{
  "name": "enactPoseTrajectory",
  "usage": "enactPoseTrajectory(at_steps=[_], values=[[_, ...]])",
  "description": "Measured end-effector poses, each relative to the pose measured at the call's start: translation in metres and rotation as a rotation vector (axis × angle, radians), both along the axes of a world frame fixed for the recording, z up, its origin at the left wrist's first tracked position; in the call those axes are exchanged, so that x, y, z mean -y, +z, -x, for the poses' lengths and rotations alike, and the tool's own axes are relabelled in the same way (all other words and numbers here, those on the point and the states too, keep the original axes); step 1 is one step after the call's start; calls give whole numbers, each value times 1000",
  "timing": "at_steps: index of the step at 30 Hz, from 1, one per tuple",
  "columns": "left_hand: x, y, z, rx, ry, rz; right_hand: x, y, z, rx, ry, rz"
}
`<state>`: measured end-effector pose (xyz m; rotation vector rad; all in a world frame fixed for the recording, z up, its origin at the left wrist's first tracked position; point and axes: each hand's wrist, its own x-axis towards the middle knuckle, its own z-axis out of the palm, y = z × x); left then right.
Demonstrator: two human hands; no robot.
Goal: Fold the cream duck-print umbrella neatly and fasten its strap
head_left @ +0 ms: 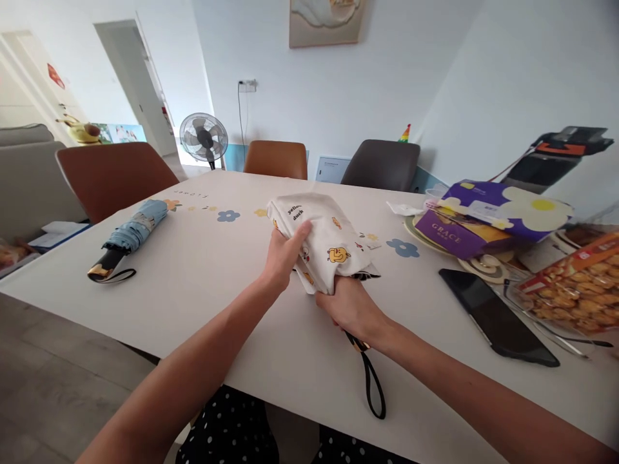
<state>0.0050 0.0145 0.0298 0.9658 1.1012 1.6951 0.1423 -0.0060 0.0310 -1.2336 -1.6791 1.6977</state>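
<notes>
Loosely folded, the white umbrella (323, 237) shows yellow cartoon figures (338, 255).

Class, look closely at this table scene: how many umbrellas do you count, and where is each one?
2. A blue umbrella lies on the table at the left; a white umbrella is in the left hand and right hand. No others show.

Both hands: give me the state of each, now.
Left hand: closed on the white duck-print umbrella, thumb on top.
Right hand: closed around the same umbrella, nearer its handle.
</notes>
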Motion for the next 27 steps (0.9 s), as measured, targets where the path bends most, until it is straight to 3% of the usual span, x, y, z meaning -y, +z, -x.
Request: enactPoseTrajectory(at_steps=[4, 8, 14, 18, 21, 27], values=[[-4, 4, 9, 341, -49, 66, 0, 11, 13, 227, -7, -283], [-7, 5, 20, 614, -49, 141, 0, 16, 27, 345, 84, -369], [-7, 11, 32, 720, 34, 61, 0, 16, 39, 365, -21, -297], [-8, 12, 35, 715, 58, -15, 2, 21, 43, 156, 67, -154], [-10, 9, 38, 727, 31, 37, 2, 20, 43, 5, 134, -57], [-12, 0, 40, 792, -12, 159, -5, 9, 38, -56, 174, 51]])
